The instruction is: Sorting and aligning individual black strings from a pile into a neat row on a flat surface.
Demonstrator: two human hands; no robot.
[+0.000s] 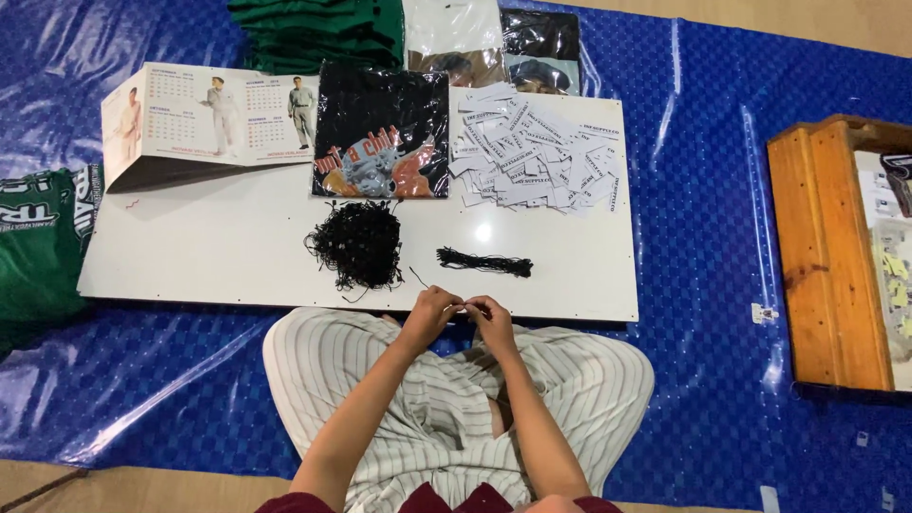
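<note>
My left hand (429, 313) and my right hand (491, 316) meet fingertip to fingertip at the near edge of the white board (237, 256), pinching something small between them; it is too small to make out. Just beyond the hands lies a tidy bundle of black strings (484, 262). To its left sits a loose tangled heap of black strings (358, 243). A spread of white paper tags (537, 152) covers the board's far right part.
A black printed shirt in a clear bag (382, 133) lies at the board's far side, a folded calendar (204, 119) to its left. Green folded shirts (323, 33) and more bagged shirts (494, 43) lie behind. A wooden stool (826, 247) stands right, on blue tarpaulin (703, 190).
</note>
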